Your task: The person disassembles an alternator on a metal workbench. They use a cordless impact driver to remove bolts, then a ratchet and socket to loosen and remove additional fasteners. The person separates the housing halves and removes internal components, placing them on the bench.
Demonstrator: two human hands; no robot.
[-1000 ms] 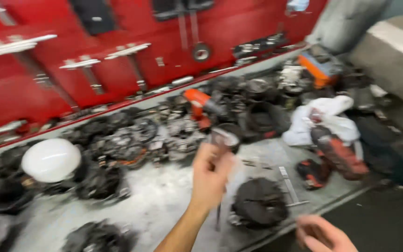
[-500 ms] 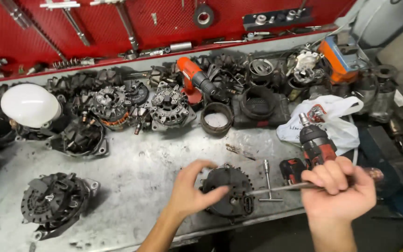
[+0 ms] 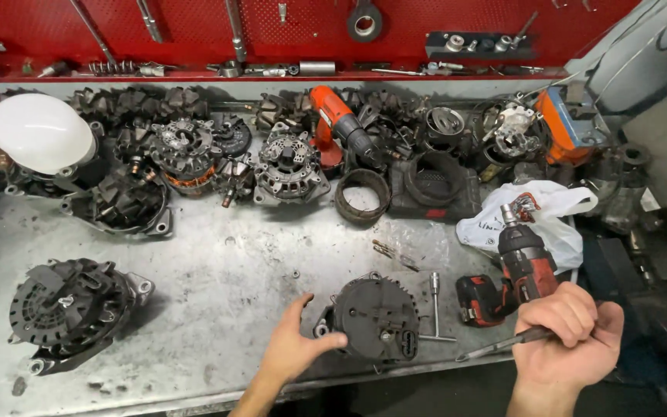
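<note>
Now your left hand [image 3: 296, 351] spreads against the alternator [image 3: 376, 318] while your right hand [image 3: 565, 340] grips the screwdriver [image 3: 503, 345] beside it, ready to pry.

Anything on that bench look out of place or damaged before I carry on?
Nothing looks damaged. The left hand touches the black alternator at the bench edge; the right hand grips a screwdriver. A white plastic bag sits among greasy parts.

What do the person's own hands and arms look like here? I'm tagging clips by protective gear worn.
Both the left hand and the right hand are bare: no gloves, rings or a watch show. The forearms are uncovered as far as the picture's lower edge, with no sleeve or cuff in view.
</note>
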